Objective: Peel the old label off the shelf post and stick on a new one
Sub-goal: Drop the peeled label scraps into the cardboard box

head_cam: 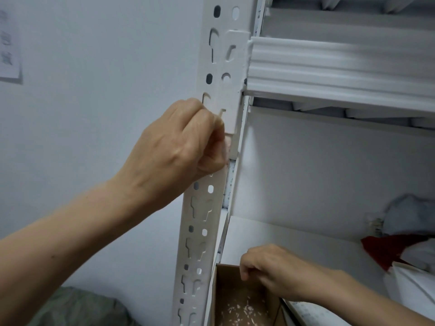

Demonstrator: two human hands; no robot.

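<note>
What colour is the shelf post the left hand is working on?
The shelf post is white, punched with holes and slots; head view.

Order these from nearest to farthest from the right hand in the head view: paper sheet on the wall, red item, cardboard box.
1. cardboard box, just below the right hand, at its fingers.
2. red item, on the shelf, to the right.
3. paper sheet, on the wall, far upper left.

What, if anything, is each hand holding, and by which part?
The left hand pinches the old label by its pinkish edge; the right hand grips the cardboard box by its rim.
</note>
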